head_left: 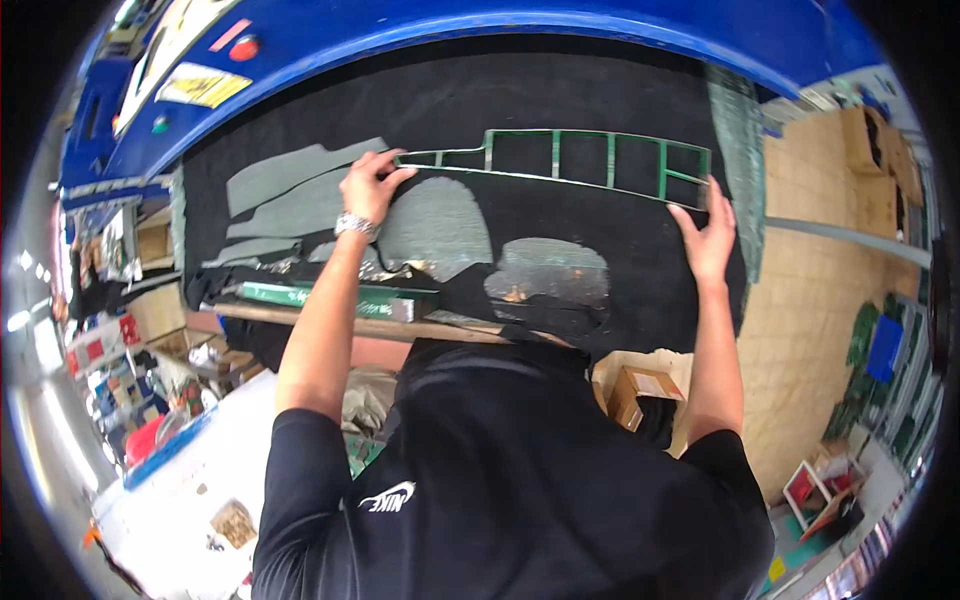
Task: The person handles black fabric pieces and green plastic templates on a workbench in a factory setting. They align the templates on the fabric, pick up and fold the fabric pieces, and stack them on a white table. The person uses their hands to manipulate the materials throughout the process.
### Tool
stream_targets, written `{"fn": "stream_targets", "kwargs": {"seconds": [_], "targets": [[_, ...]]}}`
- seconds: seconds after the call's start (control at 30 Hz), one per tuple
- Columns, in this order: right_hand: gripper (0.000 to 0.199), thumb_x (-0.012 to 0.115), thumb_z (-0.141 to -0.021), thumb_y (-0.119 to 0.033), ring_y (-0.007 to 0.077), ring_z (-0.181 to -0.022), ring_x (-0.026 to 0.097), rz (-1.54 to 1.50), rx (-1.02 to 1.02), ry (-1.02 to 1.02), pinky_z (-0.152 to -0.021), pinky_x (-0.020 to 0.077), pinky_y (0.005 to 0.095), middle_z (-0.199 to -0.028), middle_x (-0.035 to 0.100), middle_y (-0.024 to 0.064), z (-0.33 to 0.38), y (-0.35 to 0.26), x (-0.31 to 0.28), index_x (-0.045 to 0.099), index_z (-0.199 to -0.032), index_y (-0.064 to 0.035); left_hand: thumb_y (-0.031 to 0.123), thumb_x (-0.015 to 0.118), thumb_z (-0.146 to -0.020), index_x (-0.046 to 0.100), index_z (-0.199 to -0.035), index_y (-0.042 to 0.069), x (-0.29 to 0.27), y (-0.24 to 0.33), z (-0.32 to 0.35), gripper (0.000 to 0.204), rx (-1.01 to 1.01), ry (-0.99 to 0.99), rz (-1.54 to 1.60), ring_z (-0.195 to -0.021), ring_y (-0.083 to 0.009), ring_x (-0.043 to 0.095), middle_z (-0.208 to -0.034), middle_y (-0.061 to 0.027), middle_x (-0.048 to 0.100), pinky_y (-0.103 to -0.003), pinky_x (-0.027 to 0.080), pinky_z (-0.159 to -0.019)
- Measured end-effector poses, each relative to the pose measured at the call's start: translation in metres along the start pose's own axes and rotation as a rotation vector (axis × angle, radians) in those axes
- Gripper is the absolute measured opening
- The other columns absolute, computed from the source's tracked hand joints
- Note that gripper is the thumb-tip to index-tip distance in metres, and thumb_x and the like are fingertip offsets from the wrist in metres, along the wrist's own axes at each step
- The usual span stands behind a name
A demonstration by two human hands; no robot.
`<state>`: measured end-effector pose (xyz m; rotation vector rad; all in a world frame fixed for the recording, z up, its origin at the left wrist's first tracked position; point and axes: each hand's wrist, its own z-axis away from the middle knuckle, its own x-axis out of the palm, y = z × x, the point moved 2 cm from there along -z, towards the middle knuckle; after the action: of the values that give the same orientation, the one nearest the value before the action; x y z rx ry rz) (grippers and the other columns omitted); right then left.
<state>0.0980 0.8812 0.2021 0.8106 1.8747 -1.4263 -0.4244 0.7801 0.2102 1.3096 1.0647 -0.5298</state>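
Green frame (pixel 556 155) over black cloth (pixel 430 90).
Left hand (pixel 370 188) pinches its narrow tip; right hand (pixel 708 235), thumb and fingers spread, brackets the wide end, grip unclear.

Black short-sleeved shirt (pixel 520 450) on me, dark all over, loose soft creases down the front. Small white logo (pixel 387 497) on my left chest: curved stroke plus lettering. Left sleeve (pixel 300 465) and right sleeve (pixel 728 462), same plain black, both end around the elbow; forearms bare below. Silver-coloured metal band (pixel 355 224) on my left wrist, linked look, watch or bracelet, can't tell. Left hand (pixel 368 188) and right hand (pixel 707 238) bare.
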Motion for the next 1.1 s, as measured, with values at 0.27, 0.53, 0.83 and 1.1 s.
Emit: {"fn": "stream_targets", "kwargs": {"seconds": [0.27, 0.53, 0.83, 1.1], "targets": [[0.071, 0.085, -0.080, -0.025, 0.0289, -0.121, 0.060, -0.067, 0.013, 0.001, -0.116, 0.0338, 0.0423, -0.134, 0.064, 0.0134, -0.003, 0.003, 0.004, 0.055, -0.140, -0.0048, 0.031, 0.086, -0.072, 0.079, -0.106, 0.017, 0.000, -0.002, 0.010, 0.037, 0.000, -0.006, 0.024, -0.086, -0.0198, 0.064, -0.086, 0.0000, 0.067, -0.035, 0.050, -0.079], [0.070, 0.086, -0.079, -0.023, 0.0274, -0.118, 0.062, -0.050, 0.024, 0.003, -0.112, 0.0382, 0.0400, -0.131, 0.065, 0.0140, -0.003, 0.005, 0.002, 0.056, -0.139, -0.0032, 0.032, 0.084, -0.074, 0.079, -0.106, 0.016, 0.005, -0.001, 0.014, 0.036, -0.006, 0.019, -0.002, -0.094, -0.0217, 0.063, -0.092, -0.0006, 0.069, -0.037, 0.048, -0.085], [0.070, 0.087, -0.077, -0.021, 0.0284, -0.117, 0.062, -0.154, 0.015, 0.005, -0.105, 0.0452, 0.0381, -0.127, 0.066, 0.0150, -0.005, 0.005, 0.001, 0.057, -0.137, -0.0012, 0.026, 0.082, -0.077, 0.079, -0.102, 0.010, 0.002, 0.004, 0.013, 0.030, 0.042, 0.015, -0.014, -0.092, -0.0248, 0.063, -0.091, -0.0043, 0.070, -0.038, 0.050, -0.083], [0.074, 0.085, -0.081, -0.026, 0.0297, -0.128, 0.053, -0.056, 0.075, -0.073, -0.112, 0.0370, 0.0404, -0.136, 0.062, 0.0140, -0.002, 0.003, -0.003, 0.052, -0.143, -0.0037, 0.027, 0.084, -0.076, 0.078, -0.107, 0.011, 0.000, 0.006, 0.015, 0.036, 0.094, 0.026, -0.050, -0.089, -0.0236, 0.062, -0.091, -0.0029, 0.070, -0.037, 0.051, -0.081]]}}
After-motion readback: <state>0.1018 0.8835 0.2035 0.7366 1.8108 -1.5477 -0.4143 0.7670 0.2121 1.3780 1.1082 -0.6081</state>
